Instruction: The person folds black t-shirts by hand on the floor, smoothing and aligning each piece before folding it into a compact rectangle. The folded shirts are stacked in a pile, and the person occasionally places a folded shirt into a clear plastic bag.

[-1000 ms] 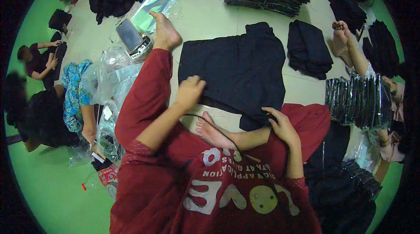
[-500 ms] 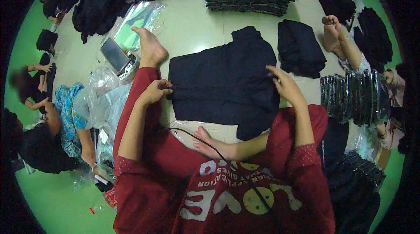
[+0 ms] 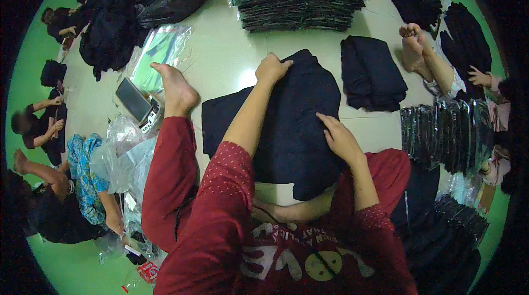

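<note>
Mid-frame, the dark garment (image 3: 300, 124), probably soft, light, is best taken by its edges; top touched by left hand (image 3: 273, 69), grip unclear; right hand (image 3: 340, 139) loosely spread.

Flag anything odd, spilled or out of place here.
Nothing looks clearly spilled or damaged. Untidy spot: crumpled translucent plastic wrapping lies heaped left of the person's maroon-trousered left leg, messy against the tidy stack of flat black plastic-wrapped packages at the top of the view.
</note>
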Demonstrator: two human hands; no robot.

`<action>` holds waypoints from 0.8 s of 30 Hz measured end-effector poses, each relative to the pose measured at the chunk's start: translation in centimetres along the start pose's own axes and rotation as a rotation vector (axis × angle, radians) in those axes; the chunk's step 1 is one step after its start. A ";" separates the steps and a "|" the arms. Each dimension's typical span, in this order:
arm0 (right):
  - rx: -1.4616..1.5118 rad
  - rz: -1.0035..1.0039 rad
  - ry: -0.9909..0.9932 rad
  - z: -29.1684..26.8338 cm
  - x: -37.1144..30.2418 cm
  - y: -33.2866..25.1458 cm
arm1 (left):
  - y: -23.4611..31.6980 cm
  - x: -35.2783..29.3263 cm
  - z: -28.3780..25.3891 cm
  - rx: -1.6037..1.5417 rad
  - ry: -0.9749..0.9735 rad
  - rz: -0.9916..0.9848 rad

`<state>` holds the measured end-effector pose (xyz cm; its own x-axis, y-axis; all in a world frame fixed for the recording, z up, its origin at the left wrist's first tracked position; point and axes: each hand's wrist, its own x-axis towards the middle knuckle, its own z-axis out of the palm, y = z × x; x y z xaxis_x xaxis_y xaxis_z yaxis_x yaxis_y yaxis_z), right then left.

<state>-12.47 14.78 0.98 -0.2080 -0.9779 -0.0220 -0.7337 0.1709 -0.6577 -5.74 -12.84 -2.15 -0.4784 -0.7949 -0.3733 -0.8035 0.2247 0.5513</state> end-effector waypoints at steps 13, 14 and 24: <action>0.165 0.176 -0.024 -0.8 -0.1 3.0 | 1.4 1.1 0.2 -0.621 -0.028 0.331; 0.209 0.231 -0.032 -1.7 -0.4 3.4 | 1.5 -1.0 0.5 -0.585 0.011 0.481; 0.454 0.122 0.141 -4.8 1.4 2.4 | -3.3 -14.5 4.7 0.031 0.017 1.129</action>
<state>-17.64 14.36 3.00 -0.3835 -0.9228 -0.0373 -0.3493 0.1824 -0.9191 2.15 0.56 -2.04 -0.9317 -0.1349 0.3372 0.0776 0.8331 0.5476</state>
